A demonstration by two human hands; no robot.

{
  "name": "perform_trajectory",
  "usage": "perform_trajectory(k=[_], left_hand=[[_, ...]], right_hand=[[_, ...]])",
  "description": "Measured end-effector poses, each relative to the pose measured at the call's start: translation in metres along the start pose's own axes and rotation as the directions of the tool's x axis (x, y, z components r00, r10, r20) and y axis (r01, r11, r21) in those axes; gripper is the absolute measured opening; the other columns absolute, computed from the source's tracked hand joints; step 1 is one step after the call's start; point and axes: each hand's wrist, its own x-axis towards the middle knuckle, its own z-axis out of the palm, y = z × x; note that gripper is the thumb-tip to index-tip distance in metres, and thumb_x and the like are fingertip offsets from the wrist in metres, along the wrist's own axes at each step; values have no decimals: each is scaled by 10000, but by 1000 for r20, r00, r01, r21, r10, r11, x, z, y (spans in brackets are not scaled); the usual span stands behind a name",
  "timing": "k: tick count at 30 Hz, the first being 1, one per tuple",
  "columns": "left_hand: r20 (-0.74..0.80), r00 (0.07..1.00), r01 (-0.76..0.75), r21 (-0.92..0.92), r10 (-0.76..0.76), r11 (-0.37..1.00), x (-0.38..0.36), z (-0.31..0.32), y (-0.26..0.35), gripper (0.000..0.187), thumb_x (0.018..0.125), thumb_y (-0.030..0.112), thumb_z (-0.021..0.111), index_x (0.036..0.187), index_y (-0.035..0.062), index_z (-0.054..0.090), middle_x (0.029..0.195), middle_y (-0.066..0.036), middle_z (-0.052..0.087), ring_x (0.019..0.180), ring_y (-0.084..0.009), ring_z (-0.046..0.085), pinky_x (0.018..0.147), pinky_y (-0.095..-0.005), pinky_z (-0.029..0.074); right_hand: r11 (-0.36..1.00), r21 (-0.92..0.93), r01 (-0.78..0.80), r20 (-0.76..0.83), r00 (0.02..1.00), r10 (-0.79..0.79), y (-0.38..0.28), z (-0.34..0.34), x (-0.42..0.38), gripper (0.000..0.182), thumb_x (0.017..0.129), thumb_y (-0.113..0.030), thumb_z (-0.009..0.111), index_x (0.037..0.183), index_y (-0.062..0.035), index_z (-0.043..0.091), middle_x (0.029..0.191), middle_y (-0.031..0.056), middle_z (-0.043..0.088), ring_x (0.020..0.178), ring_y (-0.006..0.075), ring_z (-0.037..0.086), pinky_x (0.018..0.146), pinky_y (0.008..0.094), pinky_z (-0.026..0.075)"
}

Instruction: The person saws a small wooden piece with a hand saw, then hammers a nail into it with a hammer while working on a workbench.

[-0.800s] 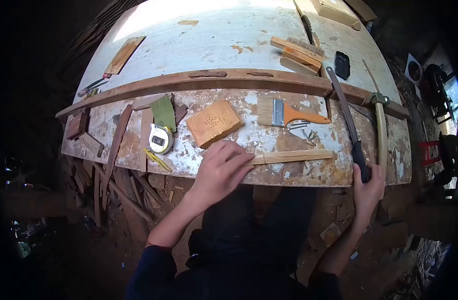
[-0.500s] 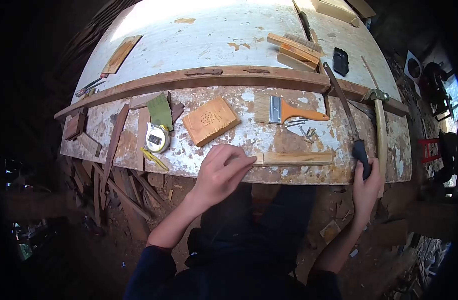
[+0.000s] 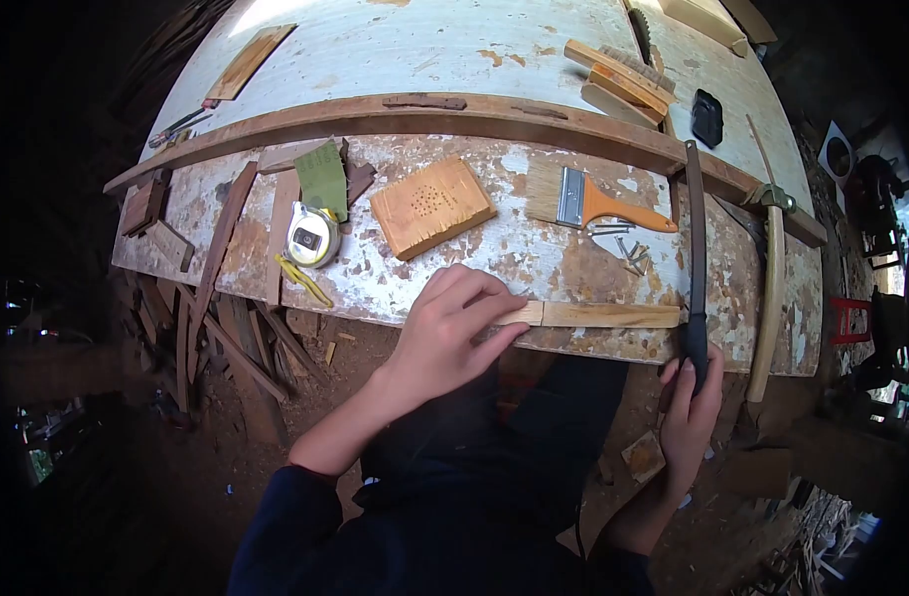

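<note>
My left hand [image 3: 456, 326] pinches the left end of a short, pale wooden strip [image 3: 613, 316] between thumb and fingers. The strip lies along the front edge of the worn workbench, with a thin line across it near my fingertips. In my right hand [image 3: 693, 402] is the black handle of a long, dark, flat file [image 3: 697, 233], its blade pointing away from me. The file's lower blade is right at the strip's right end. Behind the strip are a carved-pattern wooden block [image 3: 432, 207], a wide paintbrush [image 3: 598, 203] and several screws [image 3: 628, 248].
A tape measure [image 3: 312, 236] and green sandpaper [image 3: 322, 181] lie at left. A long wooden rail [image 3: 355, 127] crosses the bench. A wooden-handled tool [image 3: 769, 308] overhangs the front edge at right. Behind the rail are a wooden brush [image 3: 623, 84] and black tray [image 3: 707, 117].
My right hand has brought the file leftward to the strip's right end and turned it more upright. My left hand keeps its pinch on the strip. The view has shifted slightly.
</note>
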Motion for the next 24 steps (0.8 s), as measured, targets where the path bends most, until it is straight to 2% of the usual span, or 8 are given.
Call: perform_trajectory(k=[2,5,11,14,17,18,21,24], left_hand=[[-6,1000,14,-7,-14,1000,1,7,7,311,828,122,930,1110,53,820,1018,-69,729,937,-263,683,834,-380,521],[-32,999,26,-12,-26,1000,2,21,17,321,826,125,931,1119,60,820,1013,-65,725,927,-262,678,827,-384,517],[-28,999,-22,-58,21,998,9,48,29,309,826,134,921,1105,68,806,988,-46,702,912,-256,664,817,-385,498],[-52,998,-27,-39,25,999,13,51,34,320,802,129,925,1097,76,811,966,-39,692,900,-248,660,802,-382,487],[-66,996,-61,-32,59,998,12,52,31,326,771,126,936,1075,86,824,938,-25,685,868,-235,653,775,-378,475],[-69,995,-76,-32,74,997,10,53,29,327,760,125,941,1065,90,829,929,-20,682,855,-230,650,764,-376,470],[-113,987,-123,-30,119,992,5,57,25,303,743,122,955,1021,91,841,891,-2,673,811,-216,644,731,-370,460],[-122,982,-148,-19,144,989,4,58,23,294,726,116,964,993,89,843,885,6,683,796,-208,647,719,-359,469]], right_hand=[[979,180,-100,-13,994,104,0,6,-7,206,1167,-121,479,1343,-51,559,886,-7,579,669,20,434,594,220,351],[972,214,-93,-126,985,122,4,5,-25,251,1134,-82,475,1359,-17,562,939,28,633,697,49,499,645,245,411],[1000,-7,-5,227,974,7,13,15,-72,268,1118,-72,504,1374,1,532,961,60,675,739,87,594,681,264,488],[956,187,-227,208,960,188,18,44,-86,278,1102,-69,556,1368,11,552,907,82,693,766,130,658,706,313,530],[994,-53,-100,206,973,108,31,45,-92,296,1090,-60,586,1374,14,552,918,158,736,810,233,749,716,362,559],[988,-142,-55,218,972,86,36,44,-93,310,1077,-60,587,1379,7,559,995,244,752,899,397,788,742,438,585],[966,-255,36,188,982,13,37,53,-95,171,1083,-34,536,1243,-10,589,931,158,676,807,309,703,720,405,518],[965,-261,-22,183,980,72,45,54,-102,296,1053,-66,590,1342,-8,608,1039,277,745,969,515,738,793,530,584]])
